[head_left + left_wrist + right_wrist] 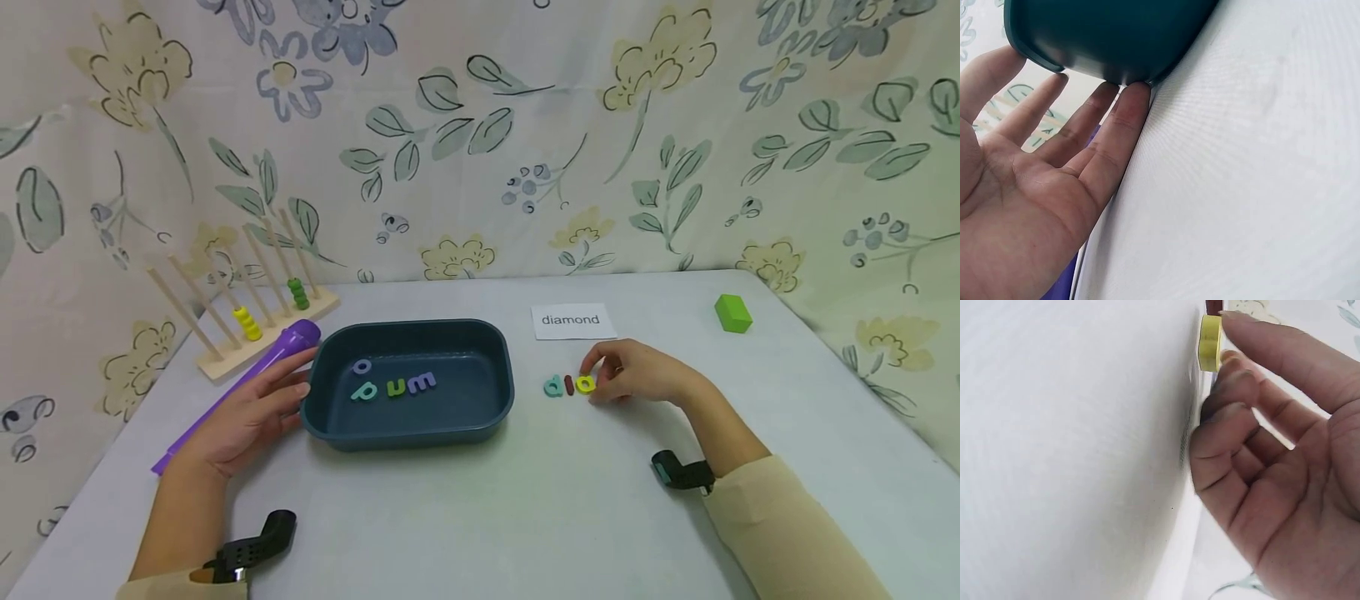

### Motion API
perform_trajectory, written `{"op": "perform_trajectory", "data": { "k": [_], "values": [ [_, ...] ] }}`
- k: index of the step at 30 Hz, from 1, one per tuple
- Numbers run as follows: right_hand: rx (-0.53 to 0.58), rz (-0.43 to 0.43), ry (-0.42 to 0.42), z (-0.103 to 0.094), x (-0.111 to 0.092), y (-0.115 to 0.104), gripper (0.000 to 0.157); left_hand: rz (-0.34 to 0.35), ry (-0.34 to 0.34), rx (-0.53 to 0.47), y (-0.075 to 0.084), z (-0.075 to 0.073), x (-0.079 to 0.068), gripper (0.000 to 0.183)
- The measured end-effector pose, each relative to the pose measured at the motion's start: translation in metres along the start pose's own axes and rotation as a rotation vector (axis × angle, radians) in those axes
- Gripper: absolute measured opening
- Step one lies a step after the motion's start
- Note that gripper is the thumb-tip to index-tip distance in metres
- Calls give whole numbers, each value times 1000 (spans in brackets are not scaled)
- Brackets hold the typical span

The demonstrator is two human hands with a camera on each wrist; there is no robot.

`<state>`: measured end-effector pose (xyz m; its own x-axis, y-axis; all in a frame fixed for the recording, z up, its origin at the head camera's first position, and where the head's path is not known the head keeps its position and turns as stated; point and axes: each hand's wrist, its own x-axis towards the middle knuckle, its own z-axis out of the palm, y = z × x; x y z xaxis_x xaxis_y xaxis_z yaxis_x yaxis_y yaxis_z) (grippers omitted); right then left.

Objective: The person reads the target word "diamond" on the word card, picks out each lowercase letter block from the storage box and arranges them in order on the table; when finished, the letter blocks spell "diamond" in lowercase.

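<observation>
My right hand point(637, 372) pinches a yellow letter point(586, 384), round with a hole, between thumb and fingers at the table top. In the right wrist view the thumb tip meets the edge of this yellow letter point(1209, 344). A teal letter d point(553, 386) and a thin dark red letter point(569, 385) lie in a row to its left. My left hand point(251, 410) touches the left side of a dark blue-green tray point(408, 437) with extended fingertips. Inside that tray are a purple o point(362, 367), a teal letter point(364, 392), a green letter point(396, 387) and a purple m point(422, 382).
A white card point(573, 322) printed "diamond" lies behind the letter row. At the back left stands a wooden peg rack point(262, 332) with yellow and green beads; a purple stick point(247, 379) lies before it. A green block point(732, 313) sits back right, near the floral curtain point(555, 242).
</observation>
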<state>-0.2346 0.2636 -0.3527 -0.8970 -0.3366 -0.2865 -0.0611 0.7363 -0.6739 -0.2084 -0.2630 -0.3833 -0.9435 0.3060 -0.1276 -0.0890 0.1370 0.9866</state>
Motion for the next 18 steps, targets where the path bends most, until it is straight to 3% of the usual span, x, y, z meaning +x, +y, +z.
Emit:
{"op": "perform_trajectory", "data": {
  "k": [18],
  "values": [
    [62, -129, 61, -8, 3, -31, 30, -3, -3, 8, -1, -1, 0, 61]
  ]
}}
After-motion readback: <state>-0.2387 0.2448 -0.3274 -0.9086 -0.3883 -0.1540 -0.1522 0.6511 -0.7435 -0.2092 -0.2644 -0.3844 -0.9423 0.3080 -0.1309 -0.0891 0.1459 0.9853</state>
